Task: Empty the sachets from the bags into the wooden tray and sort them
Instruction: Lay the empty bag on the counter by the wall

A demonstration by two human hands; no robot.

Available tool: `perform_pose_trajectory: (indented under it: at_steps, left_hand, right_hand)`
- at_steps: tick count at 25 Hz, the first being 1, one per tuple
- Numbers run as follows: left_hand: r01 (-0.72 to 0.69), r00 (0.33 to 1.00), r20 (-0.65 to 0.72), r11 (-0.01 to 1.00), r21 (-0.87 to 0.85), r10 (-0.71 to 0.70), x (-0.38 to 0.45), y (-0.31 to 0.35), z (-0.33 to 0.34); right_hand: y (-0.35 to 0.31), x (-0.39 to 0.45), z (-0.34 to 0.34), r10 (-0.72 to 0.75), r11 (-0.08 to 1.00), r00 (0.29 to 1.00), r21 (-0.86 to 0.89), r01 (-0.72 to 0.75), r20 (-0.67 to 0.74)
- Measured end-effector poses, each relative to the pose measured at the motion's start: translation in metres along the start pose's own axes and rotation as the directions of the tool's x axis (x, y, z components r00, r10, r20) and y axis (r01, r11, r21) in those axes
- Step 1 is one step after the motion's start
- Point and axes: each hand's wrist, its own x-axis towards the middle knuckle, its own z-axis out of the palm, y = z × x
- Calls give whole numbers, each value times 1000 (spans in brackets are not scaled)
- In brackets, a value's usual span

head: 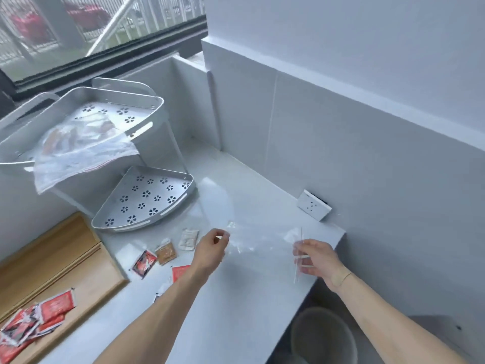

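Observation:
A clear empty plastic bag (258, 240) hangs stretched between my two hands above the white counter. My left hand (210, 250) pinches its left corner, and my right hand (315, 257) grips its right edge by the zip strip. Loose sachets lie on the counter left of my left arm: a white one (188, 239), a brown one (165, 253), a dark red one (145, 263) and a red one (179, 273). The wooden tray (52, 264) sits at the left with several red sachets (34, 320) piled at its near end. Another bag with sachets (78, 145) lies on the rack's top shelf.
A white two-tier corner rack (147, 198) with flower-shaped holes stands at the back left of the counter (236, 298). A wall socket (313, 208) is on the tiled wall at the right. A grey bin (324, 334) stands below the counter's right edge.

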Motion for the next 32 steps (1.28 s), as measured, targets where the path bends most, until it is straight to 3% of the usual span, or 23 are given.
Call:
perform_pose_trajectory:
  at_steps: [4, 11, 15, 20, 23, 25, 29, 32]
  left_hand:
    - [-40, 991, 130, 982, 184, 16, 33, 24, 50]
    - [-114, 990, 131, 882, 457, 60, 70, 45, 91]
    - [-117, 990, 124, 861, 494, 64, 76, 43, 98]
    - [-99, 991, 127, 891, 443, 47, 76, 39, 88]
    - [-103, 991, 116, 924, 369, 64, 71, 43, 72]
    - [-114, 991, 102, 939, 323, 85, 66, 45, 55]
    - [-187, 982, 97, 926, 329, 164, 43, 55, 9]
    - [-280, 958, 66, 856, 434, 279, 19, 66, -45]
  right_hand:
    - [23, 16, -41, 9, 996, 987, -84, -23, -159]
    - [45, 45, -60, 15, 986, 941, -149, -70, -339]
    - [54, 56, -63, -3, 971, 925, -224, -89, -381]
    - [43, 47, -60, 19, 976, 916, -191, -104, -401]
    - [31, 27, -58, -186, 900, 860, -433, -46, -476]
    - [21, 17, -51, -389, 786, 841, -612, 91, -375]
    - [-15, 17, -16, -516, 543, 857, -772, 330, 4]
    - [-59, 15, 27, -592, 325, 764, -792, 516, 255]
